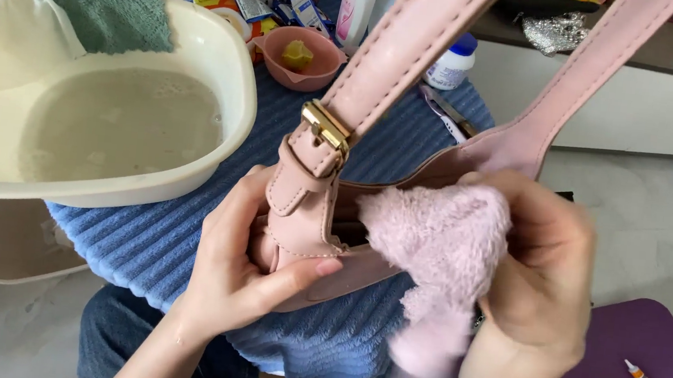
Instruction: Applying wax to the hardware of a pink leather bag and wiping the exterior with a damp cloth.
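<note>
The left hand (234,265) grips the end of a pink handbag (307,235), thumb pressed across its front, just below the gold buckle (326,126) on the strap (403,52). The right hand (546,271) bunches a fluffy pink cloth (442,240) against the bag's top edge. The bag is held over a blue ribbed towel (150,241), beside a cream basin (225,63) of cloudy water.

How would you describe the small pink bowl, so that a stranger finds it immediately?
Start at the large cream basin of cloudy water on the blue ribbed cloth. Just right of its rim, before the bottles, sits the small pink bowl. Only it holds a yellow lump.
</note>
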